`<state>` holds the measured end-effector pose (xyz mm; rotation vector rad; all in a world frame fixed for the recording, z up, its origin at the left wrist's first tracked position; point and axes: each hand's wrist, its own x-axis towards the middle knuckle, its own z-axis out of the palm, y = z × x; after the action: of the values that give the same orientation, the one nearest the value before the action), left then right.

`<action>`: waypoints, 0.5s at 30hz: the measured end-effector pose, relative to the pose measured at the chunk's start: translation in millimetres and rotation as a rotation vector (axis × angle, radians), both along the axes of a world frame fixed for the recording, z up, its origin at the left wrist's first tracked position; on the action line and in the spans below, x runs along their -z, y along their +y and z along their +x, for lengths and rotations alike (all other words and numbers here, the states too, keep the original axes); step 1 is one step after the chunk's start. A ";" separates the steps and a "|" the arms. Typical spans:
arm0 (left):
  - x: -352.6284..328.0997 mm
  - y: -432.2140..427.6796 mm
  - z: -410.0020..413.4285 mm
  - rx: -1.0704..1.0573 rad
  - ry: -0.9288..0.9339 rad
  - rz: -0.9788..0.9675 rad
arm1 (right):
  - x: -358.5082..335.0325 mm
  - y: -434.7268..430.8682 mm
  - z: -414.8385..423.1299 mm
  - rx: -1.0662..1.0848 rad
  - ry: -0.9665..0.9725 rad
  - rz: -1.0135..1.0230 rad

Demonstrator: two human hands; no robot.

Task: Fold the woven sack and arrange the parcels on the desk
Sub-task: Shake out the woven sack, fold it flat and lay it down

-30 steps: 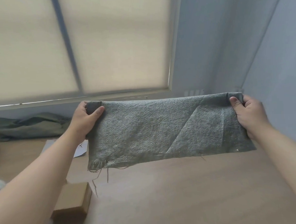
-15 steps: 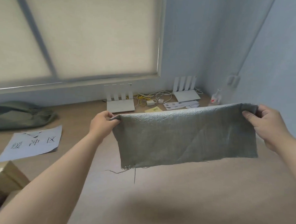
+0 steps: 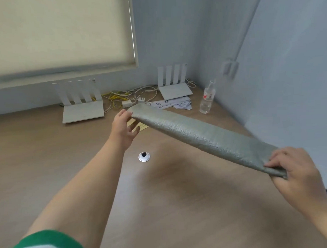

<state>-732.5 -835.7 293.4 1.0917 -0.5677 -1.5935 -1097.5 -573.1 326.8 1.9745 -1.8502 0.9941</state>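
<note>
The grey-green woven sack [image 3: 205,135], folded into a long narrow strip, stretches in the air above the wooden desk [image 3: 171,207] from the middle toward the lower right. My left hand [image 3: 124,127] pinches its far end with thumb and forefinger, the other fingers loose below. My right hand [image 3: 297,172] grips the near end, fingers on top and thumb under it. No parcels are in view.
Two white routers [image 3: 82,108] [image 3: 175,86] stand at the back by the wall with tangled cables [image 3: 124,96] between them. Papers [image 3: 174,104] and a clear bottle [image 3: 207,98] lie at the back right. A round cable grommet [image 3: 144,157] sits mid-desk. Walls close the right side.
The sack went from hanging as a broad sheet facing me to lying as a flat narrow strip, slanted with its right end nearer me. My view turned right; the cardboard box and label sheet left the frame.
</note>
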 end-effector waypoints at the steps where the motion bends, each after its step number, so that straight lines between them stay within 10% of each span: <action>1: 11.4 -4.1 -14.0 0.022 0.053 -0.011 | 14.8 4.7 -0.7 -0.022 0.065 0.022; 15: 179.8 14.5 -100.3 0.242 -0.597 -0.063 | 238.2 59.3 59.7 -0.286 0.280 0.430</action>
<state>-832.8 -821.2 113.7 1.5015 -1.1742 -1.4254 -1037.8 -513.8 88.5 2.5268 -1.7631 0.3629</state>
